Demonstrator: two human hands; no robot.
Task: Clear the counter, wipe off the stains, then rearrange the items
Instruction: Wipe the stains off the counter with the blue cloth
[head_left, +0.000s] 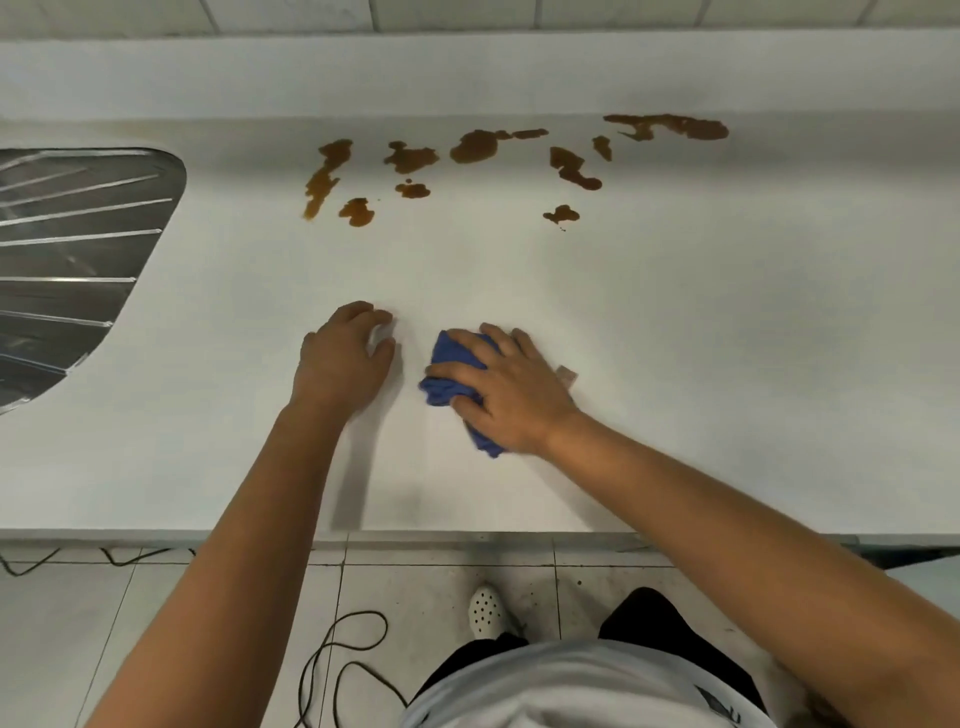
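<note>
Pressing a bunched blue cloth (457, 379) at lower centre, the right hand (511, 389) curls round it on the white counter (727, 338), left hand (345, 356) loosely spread beside, brown stains (472, 145) well apart above, bare surface between.

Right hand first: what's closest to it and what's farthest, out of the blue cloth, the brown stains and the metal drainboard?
From the right hand:
1. Blue cloth, right under its grip.
2. Brown stains, farther back on the counter, near the wall.
3. Metal drainboard, far off to the left.
</note>
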